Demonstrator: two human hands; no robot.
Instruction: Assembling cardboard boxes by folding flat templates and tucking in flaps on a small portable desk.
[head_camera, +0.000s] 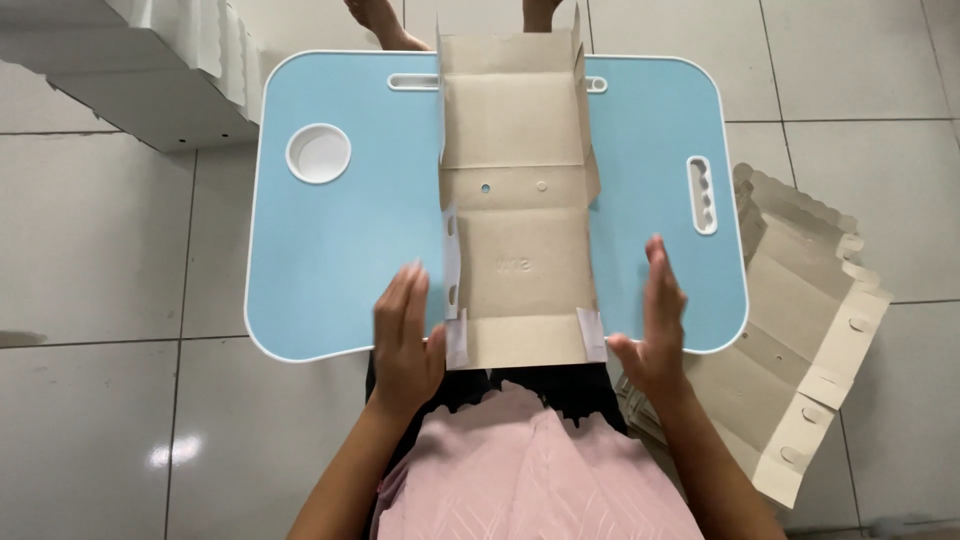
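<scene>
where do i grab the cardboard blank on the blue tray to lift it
Probably the cardboard blank by its two long edges near the close end, one hand from each side. It lies flat on the blue tray, side flaps half raised, left hand and right hand flanking it.

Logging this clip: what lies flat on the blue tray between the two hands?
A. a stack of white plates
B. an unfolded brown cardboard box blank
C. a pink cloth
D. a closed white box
B: the creased brown cardboard blank lies spread on the blue tray, between the open left hand and right hand.
</scene>
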